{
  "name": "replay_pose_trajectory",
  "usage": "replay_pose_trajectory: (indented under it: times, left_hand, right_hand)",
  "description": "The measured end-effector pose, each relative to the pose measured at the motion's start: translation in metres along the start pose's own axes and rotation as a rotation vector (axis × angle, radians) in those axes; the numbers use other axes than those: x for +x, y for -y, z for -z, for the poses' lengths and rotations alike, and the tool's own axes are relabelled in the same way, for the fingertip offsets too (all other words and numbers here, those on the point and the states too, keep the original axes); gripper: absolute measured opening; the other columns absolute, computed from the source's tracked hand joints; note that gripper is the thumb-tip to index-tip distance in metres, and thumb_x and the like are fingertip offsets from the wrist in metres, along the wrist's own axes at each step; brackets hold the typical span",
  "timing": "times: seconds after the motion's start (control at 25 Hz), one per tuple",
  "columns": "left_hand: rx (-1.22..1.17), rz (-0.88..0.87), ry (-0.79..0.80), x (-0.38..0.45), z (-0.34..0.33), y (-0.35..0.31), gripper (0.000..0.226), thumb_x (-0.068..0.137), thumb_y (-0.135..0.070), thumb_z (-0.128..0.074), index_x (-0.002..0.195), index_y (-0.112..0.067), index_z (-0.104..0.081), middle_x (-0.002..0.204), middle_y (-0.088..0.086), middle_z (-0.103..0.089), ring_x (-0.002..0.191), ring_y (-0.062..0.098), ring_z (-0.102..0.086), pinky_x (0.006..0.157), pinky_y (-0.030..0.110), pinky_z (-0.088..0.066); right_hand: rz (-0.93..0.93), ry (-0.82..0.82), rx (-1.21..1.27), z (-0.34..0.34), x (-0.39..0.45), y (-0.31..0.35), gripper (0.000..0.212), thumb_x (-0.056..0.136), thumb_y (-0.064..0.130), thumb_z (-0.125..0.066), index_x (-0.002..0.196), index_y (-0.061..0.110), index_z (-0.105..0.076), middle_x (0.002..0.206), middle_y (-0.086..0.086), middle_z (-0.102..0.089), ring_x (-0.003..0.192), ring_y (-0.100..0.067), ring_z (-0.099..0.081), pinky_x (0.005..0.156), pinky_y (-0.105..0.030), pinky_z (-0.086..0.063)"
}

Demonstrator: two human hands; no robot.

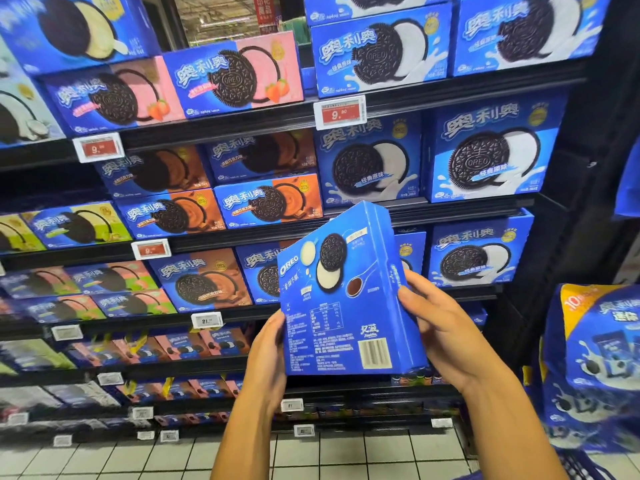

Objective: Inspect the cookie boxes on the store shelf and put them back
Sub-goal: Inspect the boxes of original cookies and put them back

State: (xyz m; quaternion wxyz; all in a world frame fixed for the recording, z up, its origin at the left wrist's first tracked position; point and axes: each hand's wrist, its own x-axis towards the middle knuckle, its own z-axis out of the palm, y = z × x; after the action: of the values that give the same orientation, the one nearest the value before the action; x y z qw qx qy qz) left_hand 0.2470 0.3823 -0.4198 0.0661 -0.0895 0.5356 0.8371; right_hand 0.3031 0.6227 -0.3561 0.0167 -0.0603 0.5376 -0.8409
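Both hands are holding a blue rectangular cardboard cookie box up in front of the dark store shelf.

The left hand is gripping the box's lower left edge, and the right hand is wrapping its fingers round the right side panel. The box is tilting, its back face with barcode and small print showing toward the camera. Behind it, rows of blue boxed cookies are standing on the shelf tiers, with red price tags clipped along the rails. A large blue bag of cookies is hanging at the right.
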Motion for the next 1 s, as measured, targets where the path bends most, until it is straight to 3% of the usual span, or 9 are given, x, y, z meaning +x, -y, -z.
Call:
replay_pose_trajectory:
  times: [0.16,0.28,0.4,0.64,0.88,1.0]
  left_hand:
    - [-0.085,-0.067,0.027,-0.006,0.003,-0.021,0.027,0.089,-0.033,-0.061,0.103,-0.014,-0.075,0.106,0.008,-0.076,0.094,0.019,-0.074,0.067,0.034,-0.062]
    - [-0.125,-0.118,0.087,-0.013,0.004,-0.031,0.028,0.090,-0.032,-0.058,0.104,-0.015,-0.075,0.117,0.010,-0.072,0.105,0.021,-0.069,0.081,0.039,-0.061]
    - [-0.154,-0.125,0.113,-0.015,0.009,-0.033,0.030,0.101,-0.022,-0.048,0.119,-0.010,-0.068,0.126,0.014,-0.068,0.115,0.027,-0.064,0.096,0.045,-0.053]
    - [-0.202,-0.115,0.159,-0.019,0.008,-0.035,0.032,0.098,-0.005,-0.052,0.128,-0.011,-0.060,0.124,0.017,-0.067,0.100,0.026,-0.071,0.081,0.046,-0.061]
    - [-0.204,-0.076,0.340,-0.034,0.002,-0.048,0.038,0.100,-0.015,-0.048,0.136,-0.010,-0.057,0.129,0.013,-0.065,0.106,0.022,-0.068,0.081,0.037,-0.059]
    - [-0.225,-0.094,0.359,-0.042,-0.006,-0.056,0.043,0.086,-0.021,-0.070,0.128,-0.012,-0.062,0.123,0.012,-0.068,0.101,0.022,-0.070,0.079,0.037,-0.060]
  right_hand:
    - [0.005,-0.059,0.172,0.014,-0.003,-0.005,0.065,0.072,0.043,-0.084,0.128,0.015,-0.064,0.127,-0.012,-0.070,0.110,-0.026,-0.070,0.079,-0.037,-0.062]
    - [-0.002,-0.087,0.282,0.021,-0.005,-0.011,0.038,0.085,0.041,-0.072,0.118,0.022,-0.072,0.125,-0.009,-0.071,0.110,-0.023,-0.071,0.076,-0.038,-0.062]
    - [-0.033,-0.143,0.347,0.026,-0.006,-0.017,0.032,0.091,0.035,-0.059,0.116,0.023,-0.074,0.123,-0.008,-0.072,0.109,-0.022,-0.071,0.074,-0.040,-0.063]
    - [-0.066,-0.188,0.387,0.028,-0.006,-0.020,0.032,0.085,0.035,-0.064,0.111,0.023,-0.077,0.120,-0.009,-0.073,0.106,-0.023,-0.073,0.073,-0.042,-0.064]
    - [-0.062,-0.195,0.330,0.034,-0.006,-0.027,0.031,0.079,0.038,-0.067,0.105,0.025,-0.079,0.115,-0.007,-0.076,0.098,-0.023,-0.075,0.064,-0.039,-0.062]
    - [-0.046,-0.214,0.283,0.037,-0.001,-0.034,0.031,0.087,0.035,-0.063,0.114,0.026,-0.075,0.120,-0.009,-0.074,0.102,-0.024,-0.074,0.068,-0.041,-0.063]
